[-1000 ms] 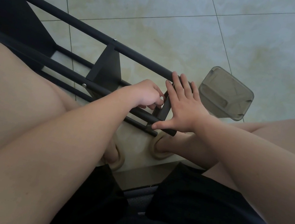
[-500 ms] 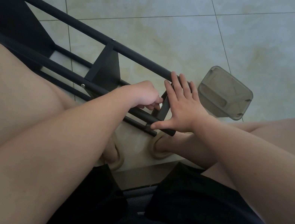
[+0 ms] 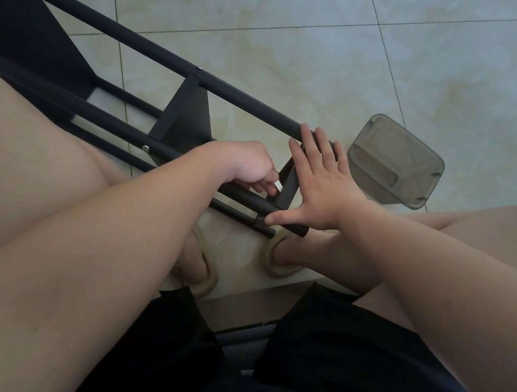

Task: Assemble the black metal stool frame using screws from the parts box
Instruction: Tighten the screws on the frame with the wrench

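Note:
The black metal stool frame (image 3: 159, 47) lies on its side on the tiled floor, between my knees. My right hand (image 3: 317, 189) is spread flat against the leg ends, fingertips on the far leg and thumb on the near one. My left hand (image 3: 245, 166) is curled beside the short cross plate (image 3: 288, 187). Its fingertips pinch a small pale thing that looks like a screw, mostly hidden. A silver screw head (image 3: 145, 148) shows on the near leg and another screw head (image 3: 199, 68) on the far leg.
The translucent grey parts box (image 3: 394, 161) stands on the floor just right of the leg ends; its contents cannot be made out. My feet in beige sandals (image 3: 279, 265) are under the frame's end. Both my thighs flank the frame.
My left hand has rolled slightly at the cross plate, its fingertips shifting. My right hand and the frame have stayed in place.

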`<state>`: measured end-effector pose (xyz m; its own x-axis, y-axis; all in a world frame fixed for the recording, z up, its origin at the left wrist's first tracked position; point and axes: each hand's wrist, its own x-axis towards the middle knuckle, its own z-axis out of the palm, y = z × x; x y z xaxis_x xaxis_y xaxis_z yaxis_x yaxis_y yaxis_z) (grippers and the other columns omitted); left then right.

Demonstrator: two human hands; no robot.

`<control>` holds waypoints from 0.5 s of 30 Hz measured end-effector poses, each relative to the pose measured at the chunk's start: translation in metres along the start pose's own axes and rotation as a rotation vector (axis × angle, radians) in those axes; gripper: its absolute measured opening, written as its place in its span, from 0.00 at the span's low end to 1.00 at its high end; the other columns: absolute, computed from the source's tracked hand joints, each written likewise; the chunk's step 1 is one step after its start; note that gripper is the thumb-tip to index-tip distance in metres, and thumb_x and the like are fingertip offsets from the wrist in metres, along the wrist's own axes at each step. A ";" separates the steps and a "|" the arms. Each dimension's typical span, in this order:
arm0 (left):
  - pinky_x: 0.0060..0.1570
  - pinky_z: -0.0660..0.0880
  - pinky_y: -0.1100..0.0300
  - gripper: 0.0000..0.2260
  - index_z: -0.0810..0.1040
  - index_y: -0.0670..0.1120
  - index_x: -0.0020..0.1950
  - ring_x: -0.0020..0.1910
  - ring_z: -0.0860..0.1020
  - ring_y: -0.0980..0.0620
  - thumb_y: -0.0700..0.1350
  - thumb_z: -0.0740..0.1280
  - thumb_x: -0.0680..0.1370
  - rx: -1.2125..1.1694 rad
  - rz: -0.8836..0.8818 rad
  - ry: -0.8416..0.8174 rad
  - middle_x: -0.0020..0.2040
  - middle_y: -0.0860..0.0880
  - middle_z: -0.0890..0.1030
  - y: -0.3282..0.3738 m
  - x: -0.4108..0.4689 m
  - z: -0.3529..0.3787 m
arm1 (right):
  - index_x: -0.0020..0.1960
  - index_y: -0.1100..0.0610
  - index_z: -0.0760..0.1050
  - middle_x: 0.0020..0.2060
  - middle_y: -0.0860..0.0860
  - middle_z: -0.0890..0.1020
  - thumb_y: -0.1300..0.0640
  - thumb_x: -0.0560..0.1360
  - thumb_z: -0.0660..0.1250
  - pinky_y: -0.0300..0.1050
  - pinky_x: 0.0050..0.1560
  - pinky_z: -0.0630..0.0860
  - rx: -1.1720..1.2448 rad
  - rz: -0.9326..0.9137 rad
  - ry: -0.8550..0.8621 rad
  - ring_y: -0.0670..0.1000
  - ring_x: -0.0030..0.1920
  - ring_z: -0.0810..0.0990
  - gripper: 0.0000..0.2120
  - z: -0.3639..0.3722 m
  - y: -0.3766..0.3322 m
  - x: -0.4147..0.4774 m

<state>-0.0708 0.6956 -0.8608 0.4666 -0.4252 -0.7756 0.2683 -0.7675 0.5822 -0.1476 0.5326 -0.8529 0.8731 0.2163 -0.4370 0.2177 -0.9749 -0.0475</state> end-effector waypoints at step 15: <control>0.64 0.73 0.50 0.11 0.82 0.51 0.41 0.50 0.82 0.50 0.42 0.65 0.81 0.236 0.077 -0.070 0.42 0.54 0.87 -0.005 -0.001 -0.006 | 0.82 0.58 0.39 0.80 0.55 0.33 0.12 0.54 0.46 0.62 0.78 0.34 0.000 0.003 0.005 0.58 0.80 0.31 0.71 0.002 0.001 0.001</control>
<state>-0.0676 0.7032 -0.8614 0.4168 -0.5126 -0.7507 0.0265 -0.8186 0.5737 -0.1472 0.5317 -0.8558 0.8757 0.2138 -0.4330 0.2152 -0.9755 -0.0463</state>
